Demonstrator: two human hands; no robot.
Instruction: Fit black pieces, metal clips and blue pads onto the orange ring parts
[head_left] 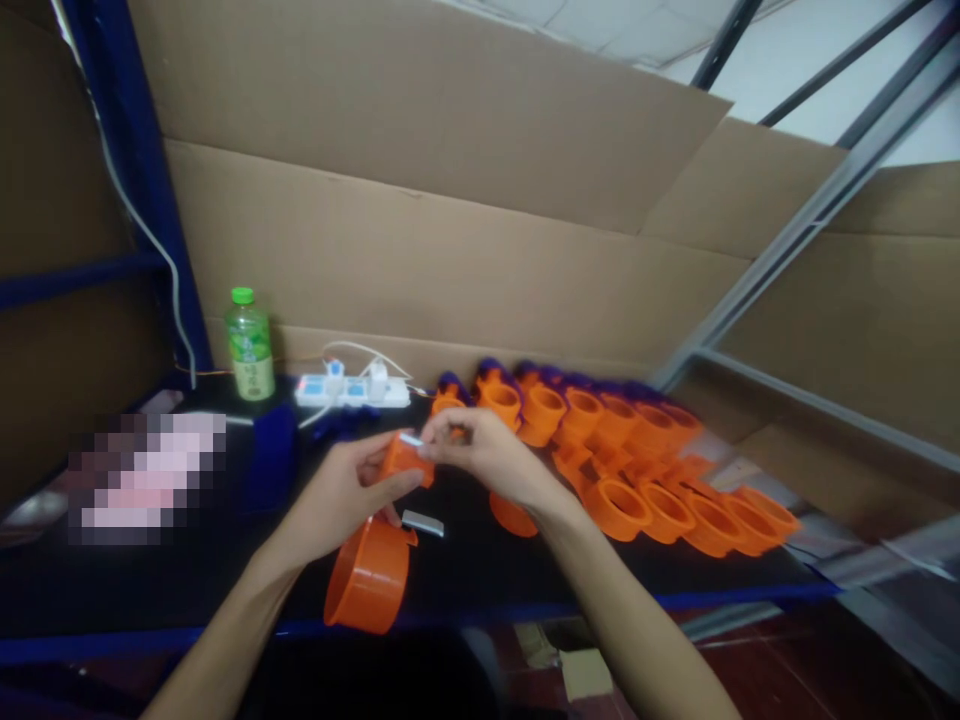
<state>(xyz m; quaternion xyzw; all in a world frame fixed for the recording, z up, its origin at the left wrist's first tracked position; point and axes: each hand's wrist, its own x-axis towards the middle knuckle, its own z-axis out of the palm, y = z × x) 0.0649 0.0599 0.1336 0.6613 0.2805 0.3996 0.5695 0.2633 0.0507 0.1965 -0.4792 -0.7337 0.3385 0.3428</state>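
My left hand (326,505) is closed around an orange plastic holder (409,465), whose wide ring (375,575) hangs below the fingers. A small whitish strip (411,440) lies on top of the held part. Beside it, my right hand (480,455) has thumb and finger pinched together, touching the holder's upper edge by the strip. What sits between those fingertips is too small to make out. A flat grey-silver piece (424,523) shows just right of the ring, below both hands.
Several similar orange holders (619,505) stand in rows on the black table (465,580) to the right. A white power strip (352,390) with plugs lies at the back, near a green-capped bottle (251,350). Cardboard walls (450,240) enclose the rear.
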